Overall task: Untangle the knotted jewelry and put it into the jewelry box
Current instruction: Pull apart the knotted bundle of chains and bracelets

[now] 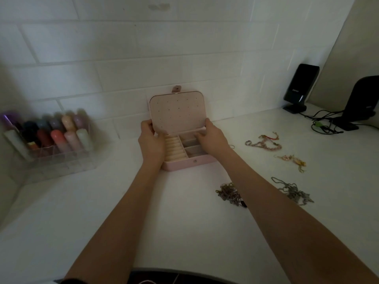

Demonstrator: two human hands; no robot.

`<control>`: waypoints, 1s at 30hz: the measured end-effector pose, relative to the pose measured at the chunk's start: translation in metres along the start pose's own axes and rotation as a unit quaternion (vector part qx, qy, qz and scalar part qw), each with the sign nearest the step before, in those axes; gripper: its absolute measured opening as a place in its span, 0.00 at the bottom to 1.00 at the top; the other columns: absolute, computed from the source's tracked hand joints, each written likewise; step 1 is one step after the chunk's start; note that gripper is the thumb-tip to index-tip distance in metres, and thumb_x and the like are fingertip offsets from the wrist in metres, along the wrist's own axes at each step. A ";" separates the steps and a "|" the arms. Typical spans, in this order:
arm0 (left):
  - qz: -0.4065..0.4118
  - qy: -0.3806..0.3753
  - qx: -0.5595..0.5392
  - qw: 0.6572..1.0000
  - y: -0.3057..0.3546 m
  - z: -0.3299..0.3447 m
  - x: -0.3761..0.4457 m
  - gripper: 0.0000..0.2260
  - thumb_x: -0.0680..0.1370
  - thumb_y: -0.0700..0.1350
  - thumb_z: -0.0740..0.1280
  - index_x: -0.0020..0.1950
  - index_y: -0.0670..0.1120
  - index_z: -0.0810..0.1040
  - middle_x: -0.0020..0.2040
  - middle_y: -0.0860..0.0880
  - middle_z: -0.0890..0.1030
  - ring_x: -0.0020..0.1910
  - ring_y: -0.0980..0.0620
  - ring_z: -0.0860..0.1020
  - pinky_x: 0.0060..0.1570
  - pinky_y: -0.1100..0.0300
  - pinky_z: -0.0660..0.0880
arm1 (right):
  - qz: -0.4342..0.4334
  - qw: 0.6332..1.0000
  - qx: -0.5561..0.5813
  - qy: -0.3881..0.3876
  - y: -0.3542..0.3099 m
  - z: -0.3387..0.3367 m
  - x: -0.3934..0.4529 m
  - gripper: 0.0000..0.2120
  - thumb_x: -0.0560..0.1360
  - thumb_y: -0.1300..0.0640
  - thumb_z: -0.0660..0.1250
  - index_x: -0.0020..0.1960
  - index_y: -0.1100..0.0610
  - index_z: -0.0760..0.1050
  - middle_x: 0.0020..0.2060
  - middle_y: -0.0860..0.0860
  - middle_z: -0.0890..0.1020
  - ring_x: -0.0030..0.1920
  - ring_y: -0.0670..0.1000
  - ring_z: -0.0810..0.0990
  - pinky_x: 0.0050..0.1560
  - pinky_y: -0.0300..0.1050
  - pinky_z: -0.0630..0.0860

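Two hands hold an open pink jewelry box near the bench's back edge: the left hand grips its left side, the right hand curls fingers over its right side. Four tangled jewelry clumps lie toward the bench's right edge, including a silver chain tangle.

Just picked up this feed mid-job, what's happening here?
A person holds an open pink jewelry box on the white counter, left hand and right hand gripping its two sides. Its compartments look empty. Four tangled jewelry piles lie untouched on the counter to the right.
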State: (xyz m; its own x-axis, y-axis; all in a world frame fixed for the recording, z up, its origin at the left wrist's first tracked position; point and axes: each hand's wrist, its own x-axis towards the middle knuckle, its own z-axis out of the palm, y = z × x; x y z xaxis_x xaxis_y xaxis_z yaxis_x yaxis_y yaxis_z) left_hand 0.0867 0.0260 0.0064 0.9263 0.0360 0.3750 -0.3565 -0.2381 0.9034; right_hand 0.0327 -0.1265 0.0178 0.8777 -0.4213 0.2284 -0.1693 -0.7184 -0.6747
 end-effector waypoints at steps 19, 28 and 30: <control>0.333 -0.263 0.044 0.905 0.058 0.032 -0.096 0.08 0.75 0.36 0.66 0.53 0.42 0.78 0.49 0.49 0.79 0.50 0.56 0.74 0.51 0.63 0.72 | -0.063 0.988 -0.035 -0.139 0.042 -0.129 -0.112 0.03 0.72 0.55 0.73 0.43 0.49 0.81 0.38 0.44 0.82 0.36 0.38 0.76 0.38 0.29 0.72; 0.321 -0.349 0.089 0.876 0.047 0.029 -0.120 0.07 0.72 0.38 0.68 0.49 0.45 0.79 0.42 0.57 0.75 0.43 0.58 0.73 0.44 0.75 0.66 | -0.018 0.992 -0.074 -0.105 0.083 -0.160 -0.155 0.09 0.70 0.57 0.75 0.44 0.46 0.79 0.43 0.45 0.80 0.41 0.44 0.78 0.42 0.37 0.74; 0.330 -0.361 0.079 0.868 0.054 0.035 -0.126 0.06 0.72 0.40 0.66 0.48 0.45 0.79 0.42 0.55 0.77 0.43 0.56 0.74 0.45 0.69 0.69 | 0.035 0.988 -0.102 -0.112 0.099 -0.178 -0.157 0.10 0.70 0.55 0.75 0.48 0.48 0.78 0.45 0.46 0.79 0.43 0.47 0.77 0.43 0.38 0.73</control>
State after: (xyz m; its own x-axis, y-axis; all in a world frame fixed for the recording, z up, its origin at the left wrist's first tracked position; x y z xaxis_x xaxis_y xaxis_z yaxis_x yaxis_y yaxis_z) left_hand -0.0445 -0.0251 0.0005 0.3810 -0.7639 0.5209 -0.8710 -0.1076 0.4794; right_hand -0.2019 -0.2299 0.0400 0.9338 -0.3575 0.0107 -0.2995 -0.7977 -0.5234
